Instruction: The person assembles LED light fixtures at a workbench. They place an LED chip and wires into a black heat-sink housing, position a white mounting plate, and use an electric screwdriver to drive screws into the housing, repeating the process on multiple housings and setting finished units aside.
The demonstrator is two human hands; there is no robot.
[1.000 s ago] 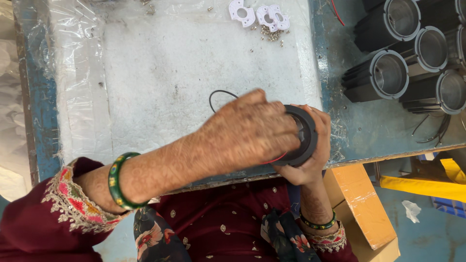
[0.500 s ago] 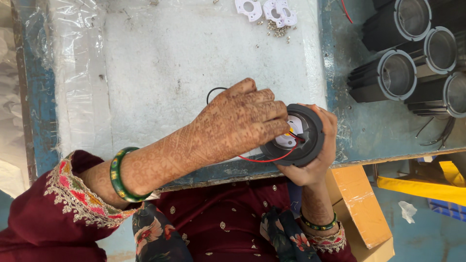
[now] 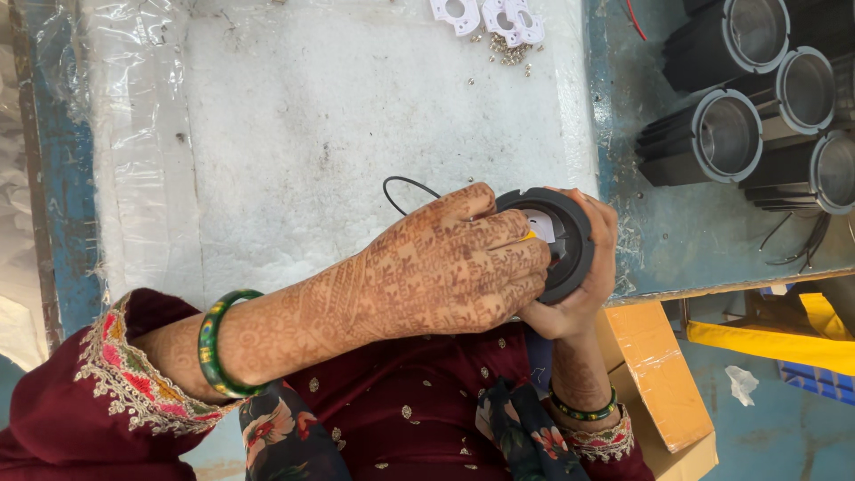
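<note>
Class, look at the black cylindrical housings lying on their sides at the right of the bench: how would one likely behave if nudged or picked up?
The black cylindrical housings lie on their round sides, so a nudged one would probably roll. Their open ends show a hollow, shiny interior, so each is likely light for its size. The walls look rigid and ribbed, probably giving a firm, non-slip grip.

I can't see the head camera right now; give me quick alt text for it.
The right hand cups a round black housing at the table edge while the left hand reaches into its open face. More black housings lie upper right; small white plates lie at the top.
</note>
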